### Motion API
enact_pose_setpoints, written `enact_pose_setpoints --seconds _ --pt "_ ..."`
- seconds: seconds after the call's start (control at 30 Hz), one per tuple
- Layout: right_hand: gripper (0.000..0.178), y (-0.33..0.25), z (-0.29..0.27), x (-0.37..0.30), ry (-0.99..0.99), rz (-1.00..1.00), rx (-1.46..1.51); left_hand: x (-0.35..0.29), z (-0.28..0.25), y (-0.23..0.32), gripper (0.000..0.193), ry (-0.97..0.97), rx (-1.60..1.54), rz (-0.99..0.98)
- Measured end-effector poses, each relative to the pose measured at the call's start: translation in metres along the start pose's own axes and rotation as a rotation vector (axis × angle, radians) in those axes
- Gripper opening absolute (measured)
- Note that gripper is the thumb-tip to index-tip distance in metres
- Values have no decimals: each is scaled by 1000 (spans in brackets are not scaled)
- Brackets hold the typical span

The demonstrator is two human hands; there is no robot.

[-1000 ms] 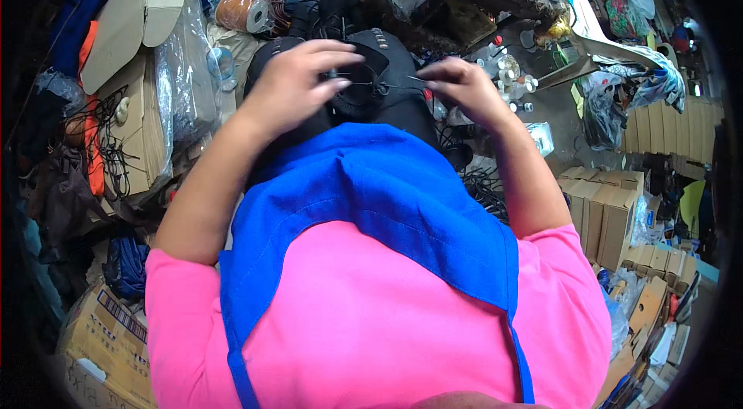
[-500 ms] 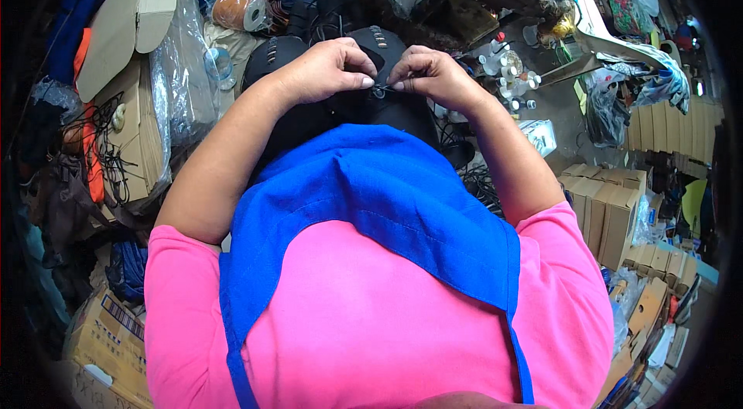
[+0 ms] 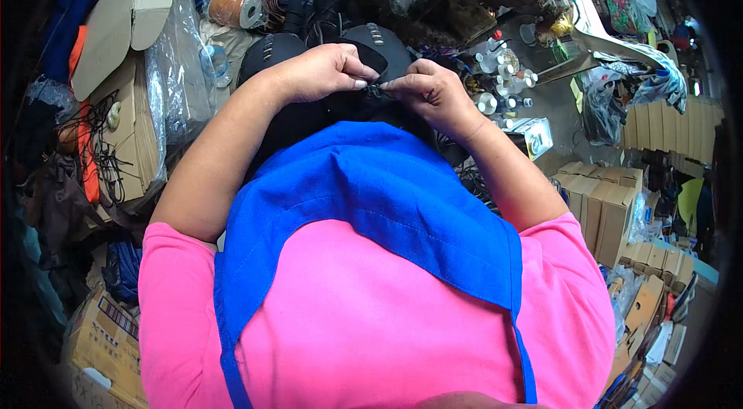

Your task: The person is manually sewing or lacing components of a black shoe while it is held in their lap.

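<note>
My left hand (image 3: 326, 73) and my right hand (image 3: 438, 98) meet over my lap, fingertips almost touching. Both pinch a thin black cord (image 3: 374, 89), which forms a small loop or knot between them. Beneath lies a black piece (image 3: 391, 51) of leather-like material, with a short row of pale stitches near its far edge. Another row of stitches (image 3: 268, 47) shows on the black surface left of my left hand. Dark on dark, the outline of the piece is hard to make out. A blue apron (image 3: 364, 169) covers my lap on the near side.
Small white bottles (image 3: 507, 72) stand in a group to the right. A spool of orange cord (image 3: 236, 9) lies at the far left, beside clear plastic wrap (image 3: 186, 72) and flattened cardboard (image 3: 128, 18). Cardboard boxes (image 3: 600, 204) are stacked at the right.
My right hand has turned, its fingers now extended toward the left fingertips. The cord between them is drawn into a smaller, darker loop. My left hand has hardly moved.
</note>
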State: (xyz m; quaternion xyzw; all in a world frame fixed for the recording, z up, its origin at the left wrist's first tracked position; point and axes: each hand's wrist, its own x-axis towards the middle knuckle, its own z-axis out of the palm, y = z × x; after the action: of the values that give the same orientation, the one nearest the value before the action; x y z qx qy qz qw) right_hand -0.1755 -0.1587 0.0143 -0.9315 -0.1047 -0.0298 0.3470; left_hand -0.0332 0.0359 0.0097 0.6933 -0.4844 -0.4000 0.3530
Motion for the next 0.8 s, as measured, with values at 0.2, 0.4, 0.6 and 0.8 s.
enact_pose_setpoints --seconds 0.2,0.4,0.6,0.8 --pt "18 -10 -15 11 -144 -78 -178 2 2 3 31 -16 85 8" --pt "15 -22 -23 39 -372 -16 -291 11 2 -5 31 28 36 46" --pt "15 1 -20 46 -389 -51 -166 18 0 -11 26 150 84 45" --pt "15 -1 -18 47 -388 -39 -188 17 1 -14 24 184 63 14"
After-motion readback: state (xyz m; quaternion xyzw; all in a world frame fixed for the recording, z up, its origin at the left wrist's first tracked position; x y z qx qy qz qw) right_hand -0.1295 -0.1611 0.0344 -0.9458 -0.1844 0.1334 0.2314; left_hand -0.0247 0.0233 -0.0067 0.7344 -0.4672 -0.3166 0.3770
